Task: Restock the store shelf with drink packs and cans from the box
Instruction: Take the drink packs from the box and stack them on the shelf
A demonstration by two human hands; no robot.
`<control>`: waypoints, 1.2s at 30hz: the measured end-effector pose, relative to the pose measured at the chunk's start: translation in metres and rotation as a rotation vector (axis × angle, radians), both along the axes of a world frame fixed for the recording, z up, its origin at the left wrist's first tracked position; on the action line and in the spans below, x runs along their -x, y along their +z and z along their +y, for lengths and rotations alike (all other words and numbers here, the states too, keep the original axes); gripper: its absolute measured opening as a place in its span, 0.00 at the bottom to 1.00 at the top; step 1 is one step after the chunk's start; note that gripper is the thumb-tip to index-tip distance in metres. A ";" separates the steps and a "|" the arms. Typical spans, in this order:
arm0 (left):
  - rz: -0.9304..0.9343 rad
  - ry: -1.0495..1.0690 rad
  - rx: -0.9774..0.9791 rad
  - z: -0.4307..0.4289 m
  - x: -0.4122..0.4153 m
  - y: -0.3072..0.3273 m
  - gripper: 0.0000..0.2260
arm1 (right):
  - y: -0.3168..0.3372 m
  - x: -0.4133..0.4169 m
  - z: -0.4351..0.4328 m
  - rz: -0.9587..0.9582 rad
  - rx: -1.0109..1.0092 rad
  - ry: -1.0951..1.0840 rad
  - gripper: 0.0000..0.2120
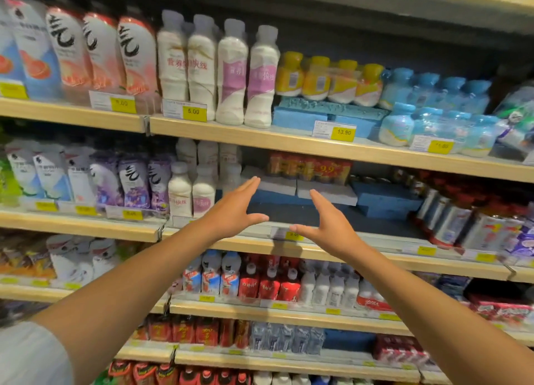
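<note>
Reaching forward from the head view, both bare arms stretch toward the second shelf (332, 250) from the top. The left hand (235, 211) and the right hand (329, 220) are spread wide with palms facing each other, thumbs pointing inward and nearly meeting, fingers straight; neither has hold of anything. Between and behind them lies a bare dark stretch of shelf floor. At the back of that gap sit white foam blocks (300, 186) on blue foam blocks (384, 201), and a red shrink-wrapped drink pack (310, 168) stands on the white ones, well behind the fingertips. Left of the gap are white milk-drink bottles (192, 192) with pink labels. To the right stand wrapped packs of cans (450, 217), somewhat blurred. A yellow price tag (293, 236) hangs on the shelf edge just beneath the right thumb. The box named in the task is out of sight.
</note>
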State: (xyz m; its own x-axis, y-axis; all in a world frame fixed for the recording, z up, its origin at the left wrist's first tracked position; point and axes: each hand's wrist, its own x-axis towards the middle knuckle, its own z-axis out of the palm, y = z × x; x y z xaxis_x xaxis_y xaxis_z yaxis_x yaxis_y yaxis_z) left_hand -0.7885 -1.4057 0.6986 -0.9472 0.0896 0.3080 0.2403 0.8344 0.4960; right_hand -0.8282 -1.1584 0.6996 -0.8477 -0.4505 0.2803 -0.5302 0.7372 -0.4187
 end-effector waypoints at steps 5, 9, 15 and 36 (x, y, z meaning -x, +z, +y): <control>-0.040 0.019 0.003 -0.003 -0.011 -0.030 0.42 | -0.022 0.005 -0.014 -0.032 -0.040 0.110 0.49; -0.065 0.052 0.013 -0.013 -0.023 -0.059 0.41 | -0.051 0.006 -0.031 -0.052 -0.043 0.184 0.48; -0.224 0.050 0.008 -0.046 -0.052 -0.106 0.40 | -0.104 -0.016 -0.060 -0.161 -0.002 0.289 0.46; -0.715 -0.011 0.078 -0.155 -0.130 -0.346 0.40 | -0.326 -0.079 -0.136 -0.698 -0.266 0.167 0.43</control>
State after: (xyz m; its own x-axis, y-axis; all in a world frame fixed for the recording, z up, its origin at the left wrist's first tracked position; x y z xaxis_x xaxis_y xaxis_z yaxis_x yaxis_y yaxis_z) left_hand -0.6582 -1.5604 0.3529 -0.9136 0.0964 -0.3950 -0.1127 0.8734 0.4738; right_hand -0.7487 -1.2946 0.3736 -0.7030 -0.5660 -0.4307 -0.3214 0.7931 -0.5174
